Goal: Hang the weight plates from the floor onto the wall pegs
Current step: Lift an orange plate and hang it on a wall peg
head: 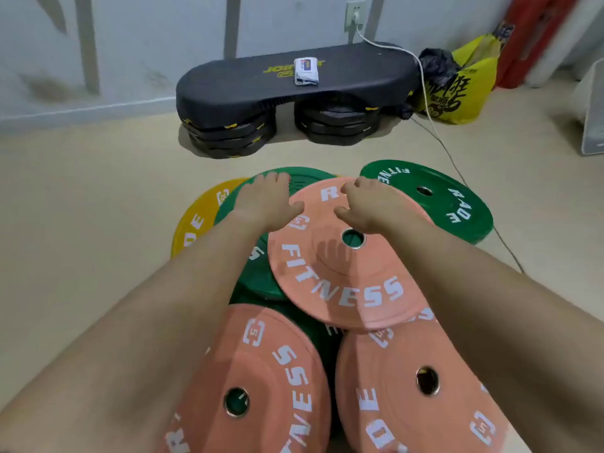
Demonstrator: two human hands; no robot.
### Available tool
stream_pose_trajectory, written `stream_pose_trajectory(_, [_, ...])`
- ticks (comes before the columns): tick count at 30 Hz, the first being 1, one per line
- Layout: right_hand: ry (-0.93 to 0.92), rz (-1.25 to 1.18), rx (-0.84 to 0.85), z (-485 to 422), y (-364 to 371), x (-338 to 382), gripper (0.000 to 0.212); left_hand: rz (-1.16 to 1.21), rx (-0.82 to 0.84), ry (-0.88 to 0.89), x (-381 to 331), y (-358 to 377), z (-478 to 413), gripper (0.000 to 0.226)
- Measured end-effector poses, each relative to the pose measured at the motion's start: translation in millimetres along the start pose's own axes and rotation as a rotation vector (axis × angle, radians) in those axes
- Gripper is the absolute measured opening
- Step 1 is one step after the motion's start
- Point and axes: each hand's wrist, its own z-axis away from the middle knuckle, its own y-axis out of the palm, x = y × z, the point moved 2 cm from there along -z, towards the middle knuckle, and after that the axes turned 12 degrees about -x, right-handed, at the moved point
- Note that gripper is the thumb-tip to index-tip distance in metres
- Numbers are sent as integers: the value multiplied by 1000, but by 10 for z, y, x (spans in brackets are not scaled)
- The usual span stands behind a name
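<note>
Loosely — left hand (266,204), right hand (371,202) touch plates (343,282).

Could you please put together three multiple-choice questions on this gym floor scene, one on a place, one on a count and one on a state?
1. Where does the white packet lie?
A. On the black step platform
B. On a yellow plate
C. In a yellow bag

2. How many pink plates are in view?
A. One
B. Three
C. Five

3. How is the top pink plate placed?
A. Hung on a wall peg
B. Upright against the wall
C. Lying on other plates on the floor

Answers:
1 A, the packet sits on the platform's top, by the wall.
2 B, the top one plus two nearer the camera.
3 C, it lies across a green plate, not on any peg.
</note>
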Motion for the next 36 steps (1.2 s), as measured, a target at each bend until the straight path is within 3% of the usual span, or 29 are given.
stream_pose_trajectory(4, [99,0,131,322,657,-198,57,24,205,-37,-119,693,187,72])
stream_pose_trajectory(7, [299,-19,144,542,1124,-502,51,-9,377,-50,-176,1230,321,86])
stream_pose_trajectory(11, [738,-71,153,864,1499,-904,63,20,380,-206,-106,1581,396,87])
stream_pose_trajectory(15, [880,-209,2,1064,1801,-1086,80,95,333,-458,-21,1787,390,91])
stream_pose_trajectory(18, [1101,-430,-142,1111,1870,-1105,93,187,305,-629,-26,1827,309,106])
stream_pose_trajectory(21, [1300,-587,-197,1143,1892,-1136,86,245,298,-775,50,1834,208,105])
stream_pose_trajectory(25, [1344,-675,-163,1217,1941,-1307,67,308,281,-842,98,1863,184,104])
stream_pose_trajectory(31, [1437,-753,-277,1404,1753,-1070,75,324,246,-818,45,1746,354,96])
stream_pose_trajectory(34, [1365,-708,-369,1364,1430,-957,74,508,243,-963,181,1703,421,97])
stream_pose_trajectory(36, [1264,-700,-447,1184,1056,-976,70,576,282,-968,218,1572,480,100])
